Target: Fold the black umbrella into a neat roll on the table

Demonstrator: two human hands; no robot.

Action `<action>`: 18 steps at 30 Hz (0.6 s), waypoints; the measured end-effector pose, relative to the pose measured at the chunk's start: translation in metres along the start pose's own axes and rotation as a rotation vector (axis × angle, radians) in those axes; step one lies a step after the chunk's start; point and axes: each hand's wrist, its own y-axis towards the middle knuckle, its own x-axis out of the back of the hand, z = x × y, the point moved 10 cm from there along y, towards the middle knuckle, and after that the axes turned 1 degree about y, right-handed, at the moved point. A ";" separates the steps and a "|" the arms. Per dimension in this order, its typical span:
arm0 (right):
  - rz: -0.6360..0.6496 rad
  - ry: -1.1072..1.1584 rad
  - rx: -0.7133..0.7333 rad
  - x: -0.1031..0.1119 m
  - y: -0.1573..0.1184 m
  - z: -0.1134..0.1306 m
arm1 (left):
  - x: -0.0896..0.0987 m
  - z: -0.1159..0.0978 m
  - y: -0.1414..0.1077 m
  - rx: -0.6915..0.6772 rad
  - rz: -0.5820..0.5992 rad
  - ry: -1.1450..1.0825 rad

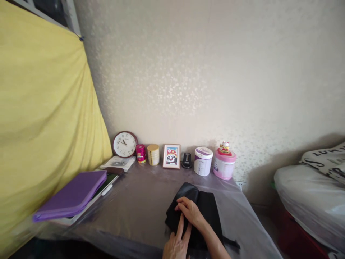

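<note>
The black cloth (pixel 211 207) lies on the table (pixel 140 201), near the front edge and a bit to the right of the middle. It is folded over, so it makes a lumpy pile with flat sides. The top left part is smooth and a little shiny, and it sits a bit higher than the rest. The right part is dull and flat, with a long, straight side. A thin black strap (pixel 232 242) sticks out at the low right corner and lies on the table. Both hands are on the cloth. The right hand (pixel 190 212) lies across the middle of it. Its fingers are bent and close together, and they point left. I cannot tell if they pinch the cloth or just rest on it. The left hand (pixel 176 244) is just below, at the bottom. It is open, with its long fingers out straight and a gap between them, and it touches the cloth. The tips of its fingers are right beside the right hand, partly under it. At the back of the table, well apart from the hands, stand a clock (pixel 125 144), a panda picture (pixel 171 157) and a pink tub (pixel 224 167). A purple folder (pixel 72 192) lies on the left.
</note>
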 end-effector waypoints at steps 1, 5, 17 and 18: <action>0.006 -0.010 0.005 0.000 -0.001 0.001 | 0.000 -0.001 0.002 -0.017 0.001 -0.007; 0.071 -0.013 0.058 -0.004 -0.013 0.012 | -0.003 0.002 0.008 0.019 -0.010 -0.020; 0.201 -0.314 0.359 -0.007 -0.030 0.034 | -0.030 0.012 0.021 0.216 -0.012 0.017; 0.217 -0.345 0.380 -0.009 -0.026 0.033 | -0.029 0.012 0.021 0.231 -0.043 0.031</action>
